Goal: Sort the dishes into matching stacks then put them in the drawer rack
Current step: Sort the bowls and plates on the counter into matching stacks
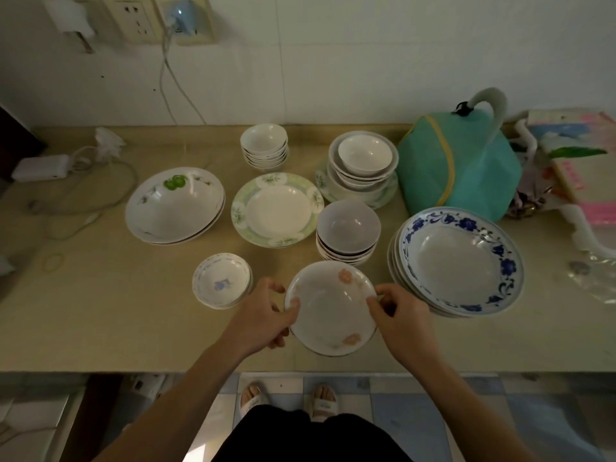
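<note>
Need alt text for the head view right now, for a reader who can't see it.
Both hands, left hand and right hand, grip opposite rims of a pink-flowered dish near the counter's front edge. Behind it stand sorted stacks: blue-rimmed plates, grey bowls, white bowls.

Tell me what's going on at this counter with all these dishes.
A person is sorting dishes. Both hands, left hand and right hand, grip a pink-flowered dish by its rim near the front of the counter. Around it sit stacks already formed: blue-flowered plates, grey bowls, small white bowls, and large white bowls. No drawer rack is in view.
</note>
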{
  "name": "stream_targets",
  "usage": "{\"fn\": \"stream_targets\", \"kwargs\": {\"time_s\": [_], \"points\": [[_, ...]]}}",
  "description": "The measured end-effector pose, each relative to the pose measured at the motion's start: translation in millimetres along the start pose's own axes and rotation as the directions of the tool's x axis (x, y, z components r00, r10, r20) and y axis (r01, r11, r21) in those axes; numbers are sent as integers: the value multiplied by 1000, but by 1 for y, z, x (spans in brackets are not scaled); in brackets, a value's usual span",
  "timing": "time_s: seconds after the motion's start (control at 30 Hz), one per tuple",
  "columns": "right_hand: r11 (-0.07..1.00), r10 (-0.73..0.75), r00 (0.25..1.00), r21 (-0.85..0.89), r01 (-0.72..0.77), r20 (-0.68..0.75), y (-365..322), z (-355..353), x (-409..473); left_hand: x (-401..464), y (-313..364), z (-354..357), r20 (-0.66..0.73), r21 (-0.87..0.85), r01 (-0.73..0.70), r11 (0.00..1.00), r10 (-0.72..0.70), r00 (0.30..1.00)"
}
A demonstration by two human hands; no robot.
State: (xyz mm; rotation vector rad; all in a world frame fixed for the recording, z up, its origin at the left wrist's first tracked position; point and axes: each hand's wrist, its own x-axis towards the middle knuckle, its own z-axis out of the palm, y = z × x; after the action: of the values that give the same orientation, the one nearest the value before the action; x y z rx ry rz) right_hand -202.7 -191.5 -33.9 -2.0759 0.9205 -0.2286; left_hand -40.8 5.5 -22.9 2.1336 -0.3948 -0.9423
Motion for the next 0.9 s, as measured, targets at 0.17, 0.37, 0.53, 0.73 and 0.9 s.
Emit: {"fn": "stream_targets", "kwargs": {"time_s": [0.17, 0.37, 0.53, 0.73, 0.9], "points": [[994, 106, 992, 26, -108, 65, 6, -3, 7, 2, -8, 1, 153, -225, 135, 965, -102, 983], [989, 82, 968, 97, -108, 239, 1, 6, 4, 3, -12, -4, 294, -437, 226, 871, -100, 951], [974, 80, 959, 182, -133, 271, -16, 23, 3, 1, -21, -26, 257, -449, 224, 865, -114, 960], [945, 151, 948, 242, -222, 279, -36, 43, 3, -2, -26, -51, 105, -422, 132, 897, -97, 990], [916, 237, 923, 247, -316, 302, -46, 36, -1, 3, -20, -69, 46, -208, 8, 978, 2, 999]]}}
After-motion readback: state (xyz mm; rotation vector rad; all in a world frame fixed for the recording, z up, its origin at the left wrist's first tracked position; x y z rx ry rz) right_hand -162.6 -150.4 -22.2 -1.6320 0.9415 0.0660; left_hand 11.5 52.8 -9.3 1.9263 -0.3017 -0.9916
